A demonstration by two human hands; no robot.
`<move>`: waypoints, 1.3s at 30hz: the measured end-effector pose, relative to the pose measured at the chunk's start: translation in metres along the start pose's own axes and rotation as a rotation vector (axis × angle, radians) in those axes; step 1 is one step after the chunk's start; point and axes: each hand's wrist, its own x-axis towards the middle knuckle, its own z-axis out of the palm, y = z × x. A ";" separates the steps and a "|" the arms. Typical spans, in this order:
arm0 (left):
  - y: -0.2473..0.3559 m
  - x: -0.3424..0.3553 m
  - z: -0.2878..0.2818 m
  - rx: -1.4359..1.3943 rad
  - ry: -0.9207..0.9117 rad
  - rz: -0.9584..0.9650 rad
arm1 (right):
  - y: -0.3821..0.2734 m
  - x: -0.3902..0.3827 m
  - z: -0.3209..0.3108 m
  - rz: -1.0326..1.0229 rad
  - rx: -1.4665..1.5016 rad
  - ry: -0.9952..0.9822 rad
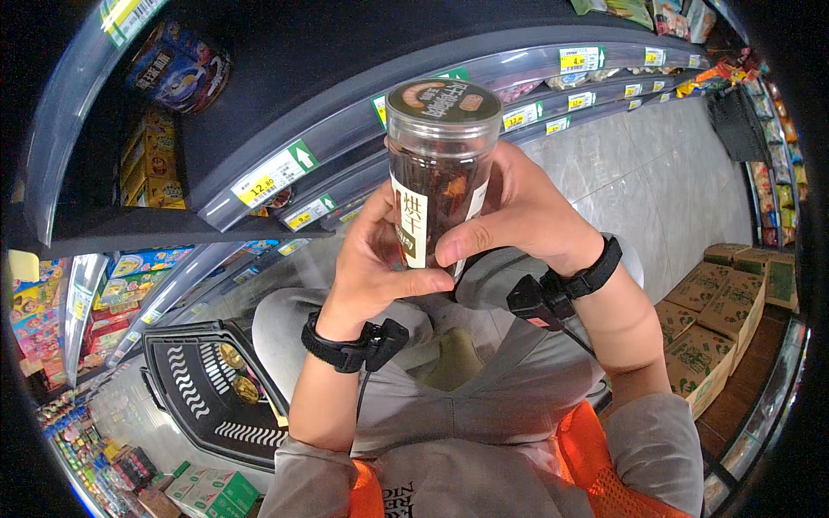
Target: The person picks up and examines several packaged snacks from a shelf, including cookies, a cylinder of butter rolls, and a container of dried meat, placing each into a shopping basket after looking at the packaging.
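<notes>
Between both hands, in front of the shelf edge, I hold a clear plastic jar upright. It has a dark printed lid, a white label strip and dark brown dried pieces inside. My left hand is closed around its lower left side, the thumb across the bottom front. My right hand wraps the right side, its thumb pressed on the front near the label. The jar's back and the fingers behind it are mostly hidden. Each wrist wears a black strap with a small device.
Dark shelves with price tags curve ahead. They carry a blue tub and yellow boxes. At my lower left stands a black basket holding gold-coloured round items. Cardboard boxes are stacked on the right.
</notes>
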 end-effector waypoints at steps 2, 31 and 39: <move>0.000 0.001 0.000 0.018 0.000 0.036 | 0.003 0.003 0.001 -0.042 -0.017 0.005; 0.002 -0.003 -0.002 0.096 0.016 -0.103 | 0.023 0.013 -0.002 -0.213 -0.150 0.180; -0.002 -0.003 -0.005 0.106 0.036 -0.069 | 0.023 0.013 -0.001 -0.223 -0.168 0.154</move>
